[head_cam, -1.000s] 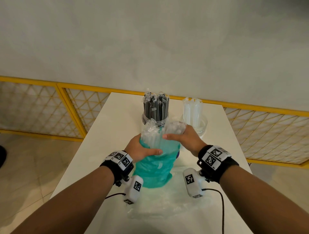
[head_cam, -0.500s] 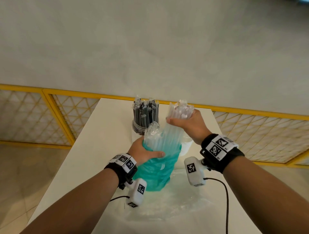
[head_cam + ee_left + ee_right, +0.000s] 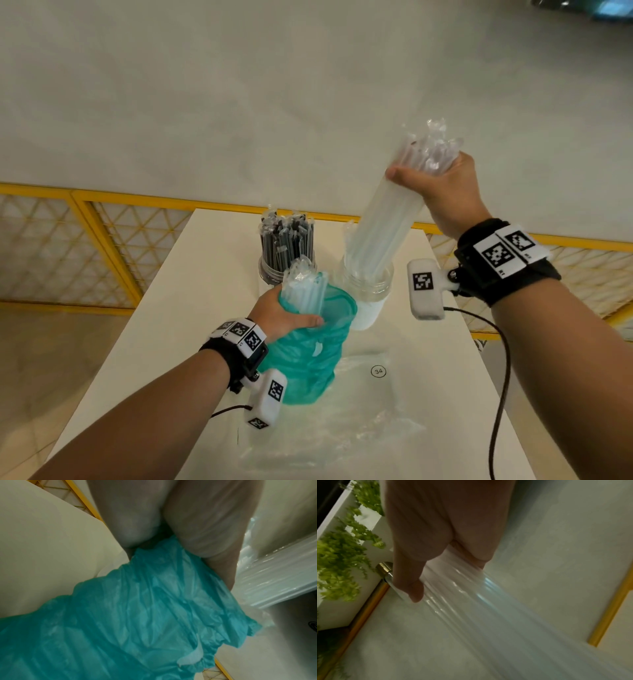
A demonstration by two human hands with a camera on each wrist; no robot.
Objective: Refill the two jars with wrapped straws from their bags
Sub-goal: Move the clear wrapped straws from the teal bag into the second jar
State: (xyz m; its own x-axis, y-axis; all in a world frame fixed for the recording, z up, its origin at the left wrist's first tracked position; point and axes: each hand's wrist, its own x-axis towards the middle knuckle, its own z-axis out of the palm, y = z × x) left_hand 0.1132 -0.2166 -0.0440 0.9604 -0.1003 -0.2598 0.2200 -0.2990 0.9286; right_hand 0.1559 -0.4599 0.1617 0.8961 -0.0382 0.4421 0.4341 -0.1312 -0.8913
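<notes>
My right hand grips the top of a bundle of clear wrapped straws, held high and tilted, its lower end over the mouth of the clear jar. The same bundle of clear straws runs blurred past my fingers in the right wrist view. My left hand holds the rim of the teal plastic bag standing on the table, with a few clear straws still poking out. The teal bag fills the left wrist view. Behind stands a jar of dark wrapped straws.
The white table is narrow, with a crumpled clear plastic bag lying flat near its front. Yellow lattice fencing runs behind the table, and a cable hangs from my right wrist.
My right hand has pulled the bundle of clear straws up out of the teal bag and swung it right and up, over the clear jar. The left hand kept hold of the bag.
</notes>
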